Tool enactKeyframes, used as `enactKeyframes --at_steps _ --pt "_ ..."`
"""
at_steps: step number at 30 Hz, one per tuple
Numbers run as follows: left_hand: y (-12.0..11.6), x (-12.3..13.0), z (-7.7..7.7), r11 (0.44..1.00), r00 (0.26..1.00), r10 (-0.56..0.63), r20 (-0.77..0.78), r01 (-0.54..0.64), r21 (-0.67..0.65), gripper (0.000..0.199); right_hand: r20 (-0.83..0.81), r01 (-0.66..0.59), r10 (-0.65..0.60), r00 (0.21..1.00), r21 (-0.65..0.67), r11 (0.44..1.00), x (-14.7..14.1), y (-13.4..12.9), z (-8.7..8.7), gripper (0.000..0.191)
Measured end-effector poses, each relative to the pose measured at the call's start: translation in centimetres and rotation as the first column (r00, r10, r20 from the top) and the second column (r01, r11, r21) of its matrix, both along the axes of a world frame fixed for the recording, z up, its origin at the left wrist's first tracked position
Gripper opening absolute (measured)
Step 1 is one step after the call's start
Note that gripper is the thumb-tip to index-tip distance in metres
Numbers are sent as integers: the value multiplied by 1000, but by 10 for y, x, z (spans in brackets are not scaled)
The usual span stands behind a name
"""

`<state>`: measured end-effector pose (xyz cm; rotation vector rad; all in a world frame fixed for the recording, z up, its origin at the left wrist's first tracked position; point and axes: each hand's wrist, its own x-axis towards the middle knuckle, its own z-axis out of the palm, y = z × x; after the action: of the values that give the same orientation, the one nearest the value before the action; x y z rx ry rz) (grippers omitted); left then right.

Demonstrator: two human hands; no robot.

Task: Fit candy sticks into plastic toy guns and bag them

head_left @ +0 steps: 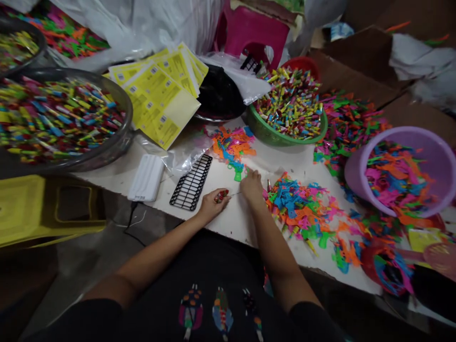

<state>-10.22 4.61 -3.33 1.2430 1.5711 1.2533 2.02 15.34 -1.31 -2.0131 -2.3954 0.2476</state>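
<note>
My left hand [211, 205] is closed round a small red-and-green wrapped piece [221, 195], whose exact kind is too small to tell. A thin pale strand [235, 194] runs from it towards my right hand [252, 188]. The fingers of my right hand are drawn together over the white table [233, 216]; what they pinch is hidden. Just beyond them lie a green toy gun [238, 172] and a small heap of orange, blue and pink toy guns [231, 142]. A larger heap of toy guns [299, 202] spreads right of my right hand. Left of my left hand rests a black plastic grid rack [191, 183].
A white device [146, 177] with a cable sits at the table's left edge. Behind are a grey basin [126, 116] and green basin [285, 137] of small colourful tubes, yellow printed sheets [160, 102] and a black bowl [221, 90]. A purple bucket [356, 175] lies tilted at right.
</note>
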Motion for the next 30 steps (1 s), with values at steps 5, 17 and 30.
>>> enactKeyframes --at_steps 5,17,30 --pt "-2 0 0 996 996 4 89 4 -94 32 -99 -104 111 989 71 992 23 -122 -16 62" --pt "-13 15 31 950 845 -116 523 247 -190 43 -906 177 -145 397 -80 981 54 -154 15 17" --pt "-30 32 34 988 964 -141 225 152 -31 31 -973 330 -203 107 -158 931 5 -121 29 23"
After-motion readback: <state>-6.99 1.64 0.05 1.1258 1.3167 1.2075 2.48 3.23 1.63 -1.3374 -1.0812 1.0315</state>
